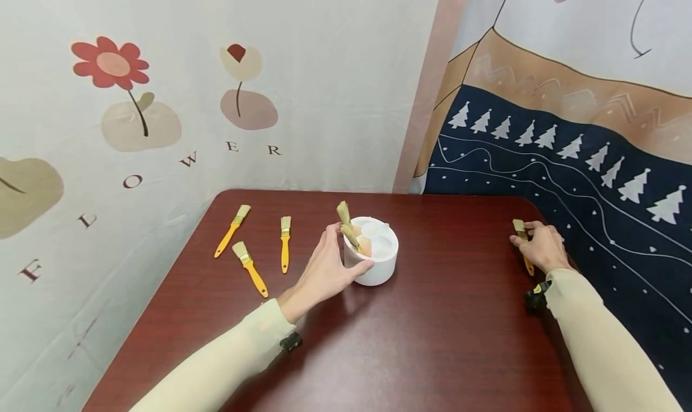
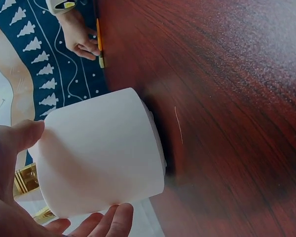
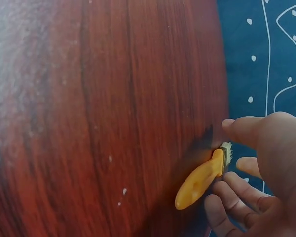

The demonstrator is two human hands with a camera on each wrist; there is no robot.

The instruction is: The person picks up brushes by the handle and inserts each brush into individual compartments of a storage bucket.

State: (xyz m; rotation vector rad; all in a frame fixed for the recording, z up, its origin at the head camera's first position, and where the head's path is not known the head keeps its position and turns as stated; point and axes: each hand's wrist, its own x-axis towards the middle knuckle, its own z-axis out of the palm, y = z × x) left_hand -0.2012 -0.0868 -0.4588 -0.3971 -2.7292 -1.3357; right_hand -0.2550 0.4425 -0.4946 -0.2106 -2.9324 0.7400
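Observation:
In the head view my left hand (image 1: pixel 324 271) holds the white round holder (image 1: pixel 378 271) from its left side, thumb in front. Two brushes (image 1: pixel 347 223) stand in its compartments, bristles up and leaning left. The left wrist view has the white holder (image 2: pixel 103 153) between the thumb and fingers of my left hand (image 2: pixel 54 182). By the table's right edge, my right hand (image 1: pixel 543 247) is around a yellow-handled brush (image 1: pixel 528 265). The right wrist view has my right hand (image 3: pixel 271 173) with thumb and fingers apart, the fingers close beside this brush (image 3: pixel 197 185); contact is unclear.
On the left part of the dark red table (image 1: pixel 443 340) lie three yellow-handled brushes: one (image 1: pixel 232 230) at the far left, one (image 1: pixel 251 269) nearer the front, one (image 1: pixel 285 245) closer to the holder. Printed cloths (image 1: pixel 324 87) hang behind the table and along its right side.

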